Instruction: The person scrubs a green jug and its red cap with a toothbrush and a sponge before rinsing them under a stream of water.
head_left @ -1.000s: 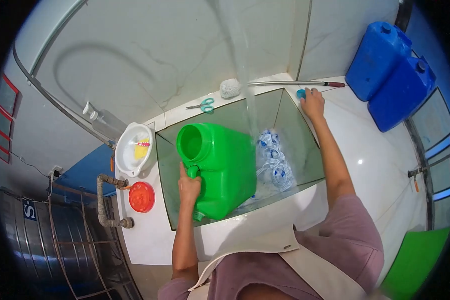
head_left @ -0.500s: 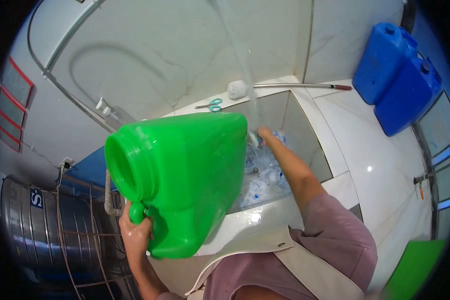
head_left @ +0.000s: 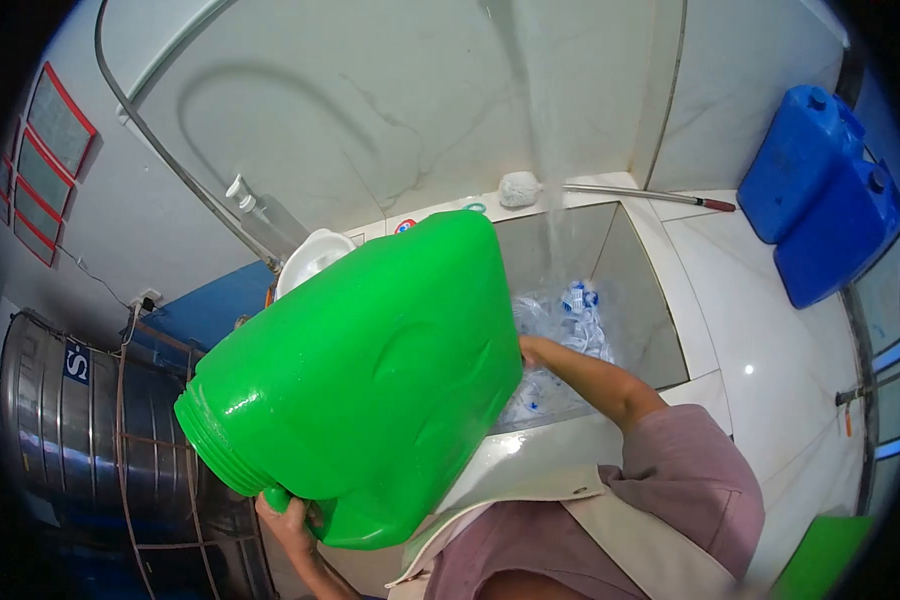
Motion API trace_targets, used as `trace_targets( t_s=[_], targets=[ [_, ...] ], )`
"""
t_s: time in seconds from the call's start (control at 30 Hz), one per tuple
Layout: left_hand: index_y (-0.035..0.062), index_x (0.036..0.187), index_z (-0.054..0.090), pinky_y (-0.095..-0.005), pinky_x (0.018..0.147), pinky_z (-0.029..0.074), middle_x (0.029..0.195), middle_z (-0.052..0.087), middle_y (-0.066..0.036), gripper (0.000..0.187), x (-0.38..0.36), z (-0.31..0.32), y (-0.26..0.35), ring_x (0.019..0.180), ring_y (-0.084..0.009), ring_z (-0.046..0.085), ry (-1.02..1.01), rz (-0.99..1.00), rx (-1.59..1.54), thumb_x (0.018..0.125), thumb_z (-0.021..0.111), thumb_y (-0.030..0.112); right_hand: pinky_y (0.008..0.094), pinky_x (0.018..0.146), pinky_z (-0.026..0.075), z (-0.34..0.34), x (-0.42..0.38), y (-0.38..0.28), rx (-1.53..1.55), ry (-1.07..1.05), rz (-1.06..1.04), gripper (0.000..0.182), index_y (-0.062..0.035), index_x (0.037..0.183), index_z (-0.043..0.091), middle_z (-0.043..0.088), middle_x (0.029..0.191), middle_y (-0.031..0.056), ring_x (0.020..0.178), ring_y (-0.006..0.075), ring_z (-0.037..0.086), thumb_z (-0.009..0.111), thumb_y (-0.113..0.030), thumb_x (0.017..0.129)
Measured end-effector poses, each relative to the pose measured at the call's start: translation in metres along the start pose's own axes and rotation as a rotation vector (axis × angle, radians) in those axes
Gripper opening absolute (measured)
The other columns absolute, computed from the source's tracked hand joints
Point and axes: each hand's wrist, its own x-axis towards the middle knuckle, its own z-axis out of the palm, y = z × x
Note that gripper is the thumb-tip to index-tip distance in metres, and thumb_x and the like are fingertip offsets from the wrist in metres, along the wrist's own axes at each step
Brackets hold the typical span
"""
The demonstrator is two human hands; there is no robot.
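A large green plastic jug (head_left: pixel 370 370) lies tilted in front of me, its wet threaded neck pointing down to the left. My left hand (head_left: pixel 290 520) is closed around the jug's handle just below the neck. At the jug's base end is my right hand (head_left: pixel 532 350); its fingers are hidden behind the green wall, so what they hold does not show. Beyond the jug, a stream of water (head_left: pixel 550 150) falls into a tiled basin (head_left: pixel 640 310). Blue and white plastic pieces (head_left: pixel 582 320) lie heaped in that basin.
Two blue jugs (head_left: pixel 830 200) stand on the right ledge. A pole (head_left: pixel 650 192), a white ball-like bundle (head_left: pixel 519 188) and a pump bottle (head_left: pixel 265 215) line the back. A white tub (head_left: pixel 315 258) sits behind the jug. A ribbed metal tank (head_left: pixel 70 420) is at left.
The jug has turned so its neck points lower and its opening no longer faces me. My right hand has come from under the water stream to the jug's base end.
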Motion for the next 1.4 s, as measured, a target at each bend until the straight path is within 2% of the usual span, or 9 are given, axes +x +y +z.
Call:
trace_targets(
  t_s=[0.23,0.4,0.53,0.63,0.73,0.83,0.93,1.1,1.4],
  targets=[
    [-0.0001,0.089,0.054,-0.022,0.037,0.029,0.058,0.05,0.0,0.025,0.01,-0.004,-0.008,0.04,-0.0071,0.042,-0.099,-0.005,0.126,0.073,0.065,0.017,0.034,0.053,0.055,-0.01,0.026,-0.129,-0.023,0.063,-0.043,0.026,0.0003,0.093,0.06,0.065,0.083,0.0111,0.063,0.0196,0.063,0.054,-0.024,0.088],
    [0.001,0.078,0.051,-0.0232,0.031,0.027,0.052,0.048,-0.002,0.012,0.006,-0.001,-0.011,0.033,-0.0092,0.039,0.056,-0.005,-0.014,0.074,0.062,0.006,0.0392,0.092,0.041,0.002,0.013,-0.003,-0.36,0.216,-0.441,0.04,-0.0026,0.12,0.054,0.057,0.118,0.0112,0.111,0.0222,0.049,0.052,-0.025,0.087],
    [0.001,0.081,0.05,-0.0232,0.031,0.027,0.053,0.048,-0.002,0.015,0.014,-0.009,-0.01,0.033,-0.0094,0.039,-0.014,-0.023,0.037,0.074,0.062,0.006,0.0396,0.099,0.032,-0.021,-0.027,0.016,-0.303,0.235,-0.002,0.049,-0.0042,0.129,0.045,0.053,0.124,0.0114,0.118,0.0216,0.042,0.052,-0.029,0.088],
    [0.0011,0.083,0.05,-0.0233,0.031,0.027,0.053,0.048,-0.002,0.017,0.014,-0.003,-0.013,0.033,-0.0093,0.039,-0.066,0.002,0.026,0.073,0.062,0.007,0.0456,0.066,0.054,-0.016,-0.008,-0.132,0.076,0.071,-0.123,0.032,-0.0062,0.106,0.056,0.063,0.094,0.0126,0.081,0.0255,0.063,0.052,-0.033,0.088],
    [0.0009,0.08,0.05,-0.0232,0.031,0.027,0.054,0.048,-0.002,0.016,0.008,-0.006,-0.019,0.033,-0.0093,0.039,0.052,-0.021,0.019,0.073,0.063,0.007,0.0489,0.073,0.052,0.015,-0.021,-0.145,-0.061,0.187,-0.139,0.044,-0.0035,0.114,0.052,0.058,0.107,0.0172,0.097,0.0256,0.059,0.054,-0.037,0.086],
    [0.0008,0.081,0.05,-0.0229,0.032,0.027,0.055,0.048,-0.002,0.017,0.009,-0.016,-0.025,0.034,-0.0093,0.039,0.099,-0.007,-0.02,0.072,0.063,0.008,0.0479,0.104,0.025,-0.061,0.037,0.072,-0.467,0.296,0.02,0.052,-0.0041,0.135,0.036,0.031,0.142,0.0142,0.132,0.0287,0.025,0.04,-0.03,0.09],
    [0.0001,0.086,0.051,-0.0227,0.032,0.028,0.057,0.05,-0.003,0.02,0.014,-0.039,-0.012,0.035,-0.0093,0.04,0.086,0.037,0.094,0.072,0.063,0.008,0.0432,0.086,0.045,-0.044,-0.007,0.111,-0.262,0.089,0.262,0.045,-0.0026,0.127,0.047,0.053,0.123,0.0186,0.108,0.0326,0.054,0.04,-0.025,0.089],
    [-0.0011,0.086,0.054,-0.0234,0.04,0.033,0.064,0.054,-0.002,0.023,0.027,-0.075,-0.04,0.044,-0.0076,0.044,0.176,0.137,0.124,0.071,0.064,0.014,0.0467,0.076,0.045,-0.04,0.102,-0.004,-1.136,0.452,-0.624,0.029,-0.0031,0.101,0.056,0.058,0.095,0.0229,0.089,0.0402,0.056,0.043,-0.022,0.084],
    [-0.002,0.089,0.054,-0.0277,0.056,0.043,0.07,0.055,-0.003,0.025,0.04,-0.113,-0.066,0.059,-0.0137,0.052,0.363,0.111,0.159,0.071,0.064,0.011,0.0402,0.09,0.041,0.036,0.191,-0.097,-2.131,0.275,-0.601,0.061,-0.0185,0.139,0.029,0.045,0.126,0.0202,0.113,0.0354,0.046,0.045,-0.038,0.084]
  ],
)
